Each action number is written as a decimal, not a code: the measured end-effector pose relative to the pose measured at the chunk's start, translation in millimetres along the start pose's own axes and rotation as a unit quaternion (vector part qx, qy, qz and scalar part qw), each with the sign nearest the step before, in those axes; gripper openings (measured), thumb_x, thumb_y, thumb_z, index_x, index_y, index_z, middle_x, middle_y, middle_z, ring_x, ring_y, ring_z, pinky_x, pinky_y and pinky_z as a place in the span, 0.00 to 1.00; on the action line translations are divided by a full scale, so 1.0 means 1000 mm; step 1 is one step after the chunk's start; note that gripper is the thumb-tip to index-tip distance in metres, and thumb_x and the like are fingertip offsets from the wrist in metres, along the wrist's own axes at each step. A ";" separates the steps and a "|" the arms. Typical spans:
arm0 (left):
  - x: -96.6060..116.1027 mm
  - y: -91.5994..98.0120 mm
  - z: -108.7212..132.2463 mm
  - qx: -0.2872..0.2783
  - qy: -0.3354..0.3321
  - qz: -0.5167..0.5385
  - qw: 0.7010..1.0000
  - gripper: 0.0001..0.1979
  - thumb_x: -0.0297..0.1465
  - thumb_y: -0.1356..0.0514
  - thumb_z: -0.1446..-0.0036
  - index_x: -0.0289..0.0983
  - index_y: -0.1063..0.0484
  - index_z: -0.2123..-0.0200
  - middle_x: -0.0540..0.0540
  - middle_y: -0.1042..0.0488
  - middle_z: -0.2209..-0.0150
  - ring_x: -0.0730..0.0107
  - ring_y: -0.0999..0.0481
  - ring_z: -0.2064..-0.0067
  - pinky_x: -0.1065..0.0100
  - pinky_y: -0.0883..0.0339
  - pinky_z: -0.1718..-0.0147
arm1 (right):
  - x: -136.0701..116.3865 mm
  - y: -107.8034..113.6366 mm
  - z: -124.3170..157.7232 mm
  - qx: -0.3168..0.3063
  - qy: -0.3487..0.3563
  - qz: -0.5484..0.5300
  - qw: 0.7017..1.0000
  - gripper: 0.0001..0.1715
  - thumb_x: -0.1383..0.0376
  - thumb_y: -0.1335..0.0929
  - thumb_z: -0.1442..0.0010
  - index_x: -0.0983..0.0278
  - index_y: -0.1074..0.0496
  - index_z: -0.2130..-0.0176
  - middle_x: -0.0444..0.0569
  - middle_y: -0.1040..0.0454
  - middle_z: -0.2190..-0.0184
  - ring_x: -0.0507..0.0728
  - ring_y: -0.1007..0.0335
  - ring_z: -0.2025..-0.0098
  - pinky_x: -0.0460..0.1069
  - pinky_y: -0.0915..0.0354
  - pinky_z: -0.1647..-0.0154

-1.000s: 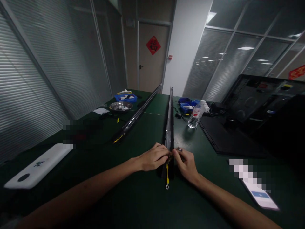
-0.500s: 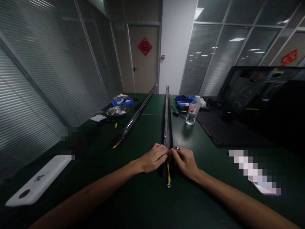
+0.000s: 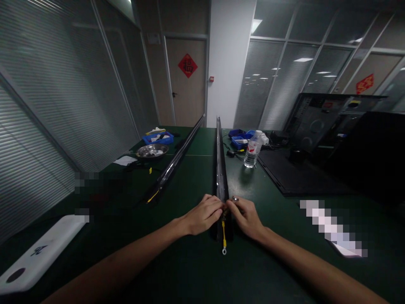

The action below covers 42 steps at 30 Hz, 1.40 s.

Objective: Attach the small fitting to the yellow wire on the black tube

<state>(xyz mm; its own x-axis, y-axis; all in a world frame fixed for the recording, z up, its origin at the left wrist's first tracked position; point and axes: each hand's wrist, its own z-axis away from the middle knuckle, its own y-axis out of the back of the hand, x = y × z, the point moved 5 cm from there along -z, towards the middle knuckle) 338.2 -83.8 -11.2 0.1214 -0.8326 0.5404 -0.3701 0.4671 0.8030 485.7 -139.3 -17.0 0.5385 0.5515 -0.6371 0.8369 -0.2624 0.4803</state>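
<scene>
A long dark metal channel (image 3: 222, 177) lies lengthwise on the green table, pointing away from me. Over its near end, my left hand (image 3: 204, 214) and my right hand (image 3: 248, 216) meet with fingertips closed together. Whatever small part they pinch is hidden by the fingers. A ring sits on a right-hand finger. From just below the fingertips a short yellow wire (image 3: 224, 231) runs towards me, ending in a silver ring terminal (image 3: 224, 251). To the left rests a second long dark channel (image 3: 179, 160), with a yellow wire at its near end.
On the left are a steel bowl (image 3: 152, 151), a blue tray (image 3: 158, 138) and a white panel (image 3: 41, 253). On the right stand a water bottle (image 3: 252, 152), blue bins (image 3: 238, 142), a flat black panel (image 3: 303, 177), and large black equipment (image 3: 373, 152). A pale, partly blurred object (image 3: 346, 249) lies nearer.
My view has shifted slightly, so the surroundings sit a little differently. Both hands stay at the same end of the channel, fingertips still together.
</scene>
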 end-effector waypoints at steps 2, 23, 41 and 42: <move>0.000 0.000 0.000 0.002 0.000 0.001 1.000 0.15 0.32 0.56 0.26 0.37 0.31 0.54 0.42 0.28 0.55 0.60 0.31 0.50 0.57 0.44 0.43 | 0.000 0.000 0.000 0.002 -0.001 0.009 1.000 0.17 0.63 0.38 0.27 0.63 0.29 0.68 0.45 0.31 0.74 0.53 0.36 0.74 0.48 0.38 0.70; 0.004 0.000 -0.001 0.005 0.010 0.003 1.000 0.15 0.32 0.57 0.26 0.37 0.30 0.54 0.44 0.27 0.57 0.61 0.30 0.51 0.58 0.46 0.42 | 0.004 0.004 -0.001 -0.040 0.020 -0.037 0.998 0.18 0.62 0.39 0.26 0.63 0.25 0.64 0.48 0.28 0.70 0.55 0.31 0.70 0.49 0.34 0.67; -0.003 -0.003 -0.002 0.001 0.006 -0.014 1.000 0.12 0.31 0.53 0.27 0.38 0.31 0.51 0.44 0.28 0.54 0.62 0.31 0.49 0.59 0.44 0.43 | 0.003 0.006 -0.003 -0.027 0.003 -0.036 0.999 0.20 0.60 0.40 0.25 0.64 0.25 0.64 0.48 0.27 0.70 0.55 0.29 0.68 0.49 0.34 0.65; -0.004 -0.003 -0.002 0.001 0.006 -0.015 1.000 0.12 0.31 0.53 0.27 0.37 0.31 0.51 0.44 0.28 0.54 0.61 0.31 0.49 0.59 0.44 0.43 | 0.003 0.006 -0.003 -0.020 0.000 -0.028 0.999 0.20 0.60 0.40 0.26 0.64 0.26 0.64 0.47 0.27 0.71 0.55 0.30 0.69 0.49 0.35 0.66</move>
<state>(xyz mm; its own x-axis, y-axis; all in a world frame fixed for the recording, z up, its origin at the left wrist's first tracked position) 340.9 -81.3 -15.6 0.1439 -0.8427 0.5188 -0.3688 0.4408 0.8184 492.1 -136.8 -14.9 0.4912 0.5643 -0.6635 0.8610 -0.1994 0.4678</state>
